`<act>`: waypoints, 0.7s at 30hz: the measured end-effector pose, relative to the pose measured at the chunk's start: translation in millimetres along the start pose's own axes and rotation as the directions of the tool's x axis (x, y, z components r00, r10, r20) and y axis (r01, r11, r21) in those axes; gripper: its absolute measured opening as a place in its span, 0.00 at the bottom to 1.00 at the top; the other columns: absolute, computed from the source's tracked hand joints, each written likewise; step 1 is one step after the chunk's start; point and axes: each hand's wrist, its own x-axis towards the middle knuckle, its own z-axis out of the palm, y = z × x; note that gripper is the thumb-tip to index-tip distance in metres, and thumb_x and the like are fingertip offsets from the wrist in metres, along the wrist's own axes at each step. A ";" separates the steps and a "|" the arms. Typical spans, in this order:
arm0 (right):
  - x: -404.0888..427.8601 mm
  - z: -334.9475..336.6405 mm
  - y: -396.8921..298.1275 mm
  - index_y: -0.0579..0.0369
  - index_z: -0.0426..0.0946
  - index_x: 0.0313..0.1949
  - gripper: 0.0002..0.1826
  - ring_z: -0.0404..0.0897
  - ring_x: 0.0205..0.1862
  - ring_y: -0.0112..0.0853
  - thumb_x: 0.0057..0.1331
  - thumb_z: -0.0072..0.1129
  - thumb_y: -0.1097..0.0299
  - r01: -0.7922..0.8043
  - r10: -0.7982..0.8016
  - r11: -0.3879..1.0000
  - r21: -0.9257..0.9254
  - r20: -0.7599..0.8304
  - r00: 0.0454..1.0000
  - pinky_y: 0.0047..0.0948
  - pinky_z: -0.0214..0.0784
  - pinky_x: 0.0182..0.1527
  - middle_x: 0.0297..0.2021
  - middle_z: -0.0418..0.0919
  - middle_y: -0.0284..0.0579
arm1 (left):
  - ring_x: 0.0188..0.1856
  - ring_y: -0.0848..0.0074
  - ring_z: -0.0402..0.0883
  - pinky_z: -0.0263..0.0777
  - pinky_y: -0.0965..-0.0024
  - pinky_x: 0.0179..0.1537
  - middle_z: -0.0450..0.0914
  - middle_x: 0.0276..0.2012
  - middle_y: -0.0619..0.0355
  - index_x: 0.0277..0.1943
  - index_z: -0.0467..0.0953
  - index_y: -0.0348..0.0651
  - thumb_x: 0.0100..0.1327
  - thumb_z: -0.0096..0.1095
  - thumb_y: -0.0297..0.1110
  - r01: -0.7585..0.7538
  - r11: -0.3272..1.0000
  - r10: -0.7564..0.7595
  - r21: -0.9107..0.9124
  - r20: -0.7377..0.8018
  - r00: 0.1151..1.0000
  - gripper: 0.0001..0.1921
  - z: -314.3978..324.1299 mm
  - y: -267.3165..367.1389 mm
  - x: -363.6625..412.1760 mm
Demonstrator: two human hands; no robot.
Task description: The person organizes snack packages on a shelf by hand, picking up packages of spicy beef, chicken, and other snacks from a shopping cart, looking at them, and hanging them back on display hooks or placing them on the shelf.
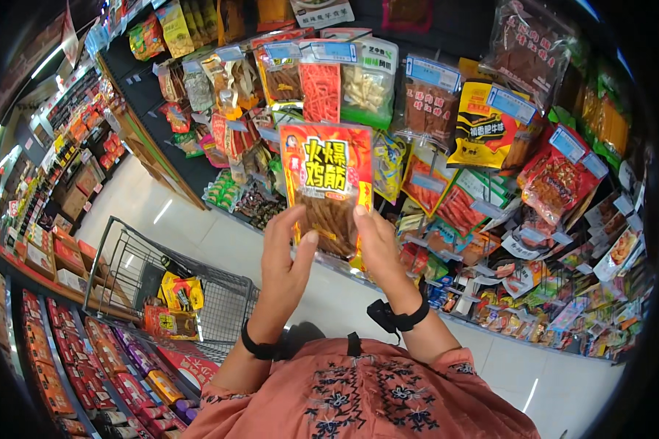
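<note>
A red and yellow plastic snack packet (pixel 329 164) with a clear lower window showing brown strips is held up before me, its printed front towards me. My right hand (pixel 381 241) grips its right edge, thumb on the front and the other fingers hidden behind. At the lower left edge is my left hand (pixel 288 252), its thumb lying over the packet's front. Behind the packet hang other bagged snacks, among them a bag of red strips (pixel 319 90) and a green and white bag (pixel 369 82). Both wrists wear black bands.
A grey wire shopping cart (pixel 225 291) stands at my left, holding a yellow and black packet (pixel 181 291) and a red packet (pixel 170 322). Hanging snack bags with price tags fill the rack ahead and right. Boxed goods (pixel 49 373) line a low shelf at lower left.
</note>
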 end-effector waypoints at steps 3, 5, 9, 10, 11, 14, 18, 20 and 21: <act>1.6 15.3 -20.6 0.62 0.72 0.62 0.25 0.78 0.51 0.40 0.79 0.41 0.54 0.116 -0.115 0.972 -0.203 0.018 0.993 0.35 0.67 0.55 0.50 0.80 0.54 | 0.63 0.66 0.72 0.68 0.64 0.61 0.71 0.62 0.50 0.66 0.67 0.34 0.70 0.59 0.30 0.045 0.994 -0.040 -0.096 0.051 0.998 0.24 11.2 3.7 15.8; 8.4 19.4 -17.1 0.61 0.69 0.65 0.25 0.78 0.52 0.49 0.79 0.40 0.57 0.369 -0.373 0.891 -0.264 0.037 0.927 0.38 0.68 0.55 0.50 0.79 0.61 | 0.65 0.64 0.71 0.66 0.61 0.64 0.70 0.63 0.49 0.69 0.63 0.34 0.70 0.61 0.33 0.019 0.988 -0.010 -0.155 0.057 0.998 0.28 17.6 6.0 25.5; 17.3 31.9 -32.2 0.54 0.69 0.67 0.24 0.76 0.55 0.52 0.72 0.51 0.64 0.592 -0.632 0.584 -0.556 0.147 0.761 0.44 0.69 0.57 0.57 0.75 0.60 | 0.64 0.66 0.71 0.66 0.62 0.63 0.70 0.64 0.48 0.70 0.61 0.32 0.72 0.60 0.37 0.027 0.923 -0.007 -0.385 0.053 0.999 0.29 29.3 -3.8 36.8; 19.4 35.4 -29.1 0.54 0.69 0.67 0.24 0.76 0.55 0.52 0.72 0.51 0.64 0.586 -0.629 0.586 -0.560 0.142 0.764 0.44 0.69 0.57 0.57 0.75 0.60 | 0.64 0.66 0.71 0.66 0.62 0.63 0.70 0.64 0.48 0.70 0.61 0.32 0.72 0.60 0.37 0.031 0.921 -0.008 -0.387 0.060 0.998 0.29 29.4 -6.9 39.5; 21.3 38.8 -24.9 0.53 0.69 0.67 0.26 0.75 0.56 0.53 0.70 0.53 0.65 0.590 -0.639 0.503 -0.632 0.188 0.746 0.45 0.69 0.57 0.59 0.73 0.59 | 0.59 0.68 0.73 0.68 0.64 0.59 0.72 0.59 0.50 0.67 0.63 0.32 0.72 0.60 0.37 0.106 0.882 -0.077 -0.459 0.081 0.994 0.27 29.2 -10.1 42.1; 31.5 49.2 -16.8 0.52 0.70 0.67 0.28 0.73 0.57 0.54 0.68 0.57 0.66 0.573 -0.623 0.402 -0.714 0.245 0.743 0.47 0.69 0.57 0.61 0.70 0.58 | 0.54 0.73 0.75 0.70 0.68 0.56 0.76 0.54 0.53 0.64 0.67 0.31 0.74 0.56 0.38 0.211 0.804 -0.193 -0.556 0.093 0.977 0.23 24.1 -21.9 57.4; 51.1 61.5 -15.3 0.54 0.71 0.65 0.28 0.73 0.57 0.54 0.65 0.62 0.66 0.610 -0.595 0.364 -0.703 0.328 0.733 0.46 0.69 0.57 0.60 0.70 0.57 | 0.51 0.73 0.78 0.72 0.68 0.52 0.79 0.50 0.54 0.60 0.71 0.31 0.78 0.48 0.39 0.273 0.877 -0.269 -0.396 0.066 0.961 0.19 0.2 -76.1 74.9; 69.8 57.5 -10.9 0.55 0.72 0.63 0.27 0.74 0.56 0.53 0.65 0.62 0.67 0.618 -0.604 0.438 -0.653 0.295 0.740 0.45 0.69 0.57 0.59 0.71 0.57 | 0.51 0.67 0.80 0.73 0.65 0.52 0.80 0.52 0.49 0.59 0.70 0.28 0.76 0.51 0.30 0.393 0.651 -0.436 -0.649 0.103 0.894 0.15 -6.0 -84.9 97.2; 81.2 52.5 -10.1 0.57 0.72 0.62 0.26 0.74 0.55 0.52 0.65 0.63 0.68 0.623 -0.616 0.505 -0.597 0.255 0.745 0.44 0.69 0.58 0.58 0.73 0.57 | 0.51 0.67 0.80 0.73 0.65 0.52 0.80 0.52 0.49 0.59 0.70 0.28 0.76 0.51 0.30 0.398 0.646 -0.442 -0.651 0.107 0.891 0.15 -8.3 -89.1 104.9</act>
